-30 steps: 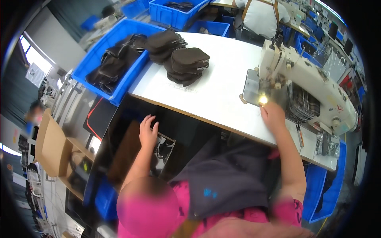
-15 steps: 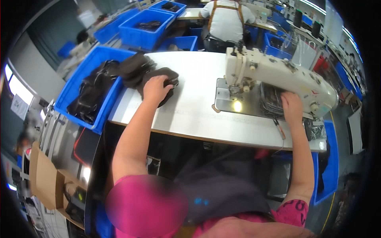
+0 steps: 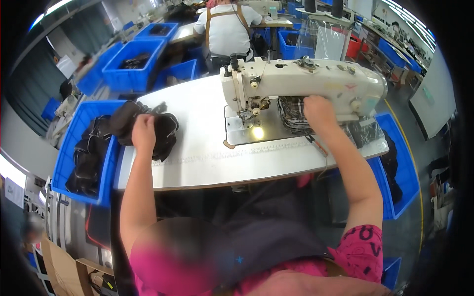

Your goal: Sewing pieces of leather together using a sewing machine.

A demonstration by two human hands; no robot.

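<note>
My left hand (image 3: 143, 132) is at the left end of the white sewing table (image 3: 197, 170), fingers closed on a dark brown fabric piece (image 3: 165, 133) in a loose pile. Part of the pile laps toward the rim of a blue bin. Beneath the arm of a white sewing machine (image 3: 306, 79) stands a stack of dark fabric pieces (image 3: 292, 116) with pale edges. My right hand (image 3: 320, 112) grips the stack's right side with curled fingers; its fingertips are partly hidden. A pair of small orange-handled thread snips (image 3: 317, 145) lies just in front of the stack.
The blue bin (image 3: 59, 170) at the left holds dark pieces; another blue bin (image 3: 412, 190) stands below the table's right end. Clear plastic-wrapped material (image 3: 365, 134) lies at the right corner. A person in a white shirt (image 3: 229, 32) sits beyond the table.
My view has swung, so the table and machine appear farther left. My left hand's fingers have drawn together on the dark fabric. My right hand stays at the stack.
</note>
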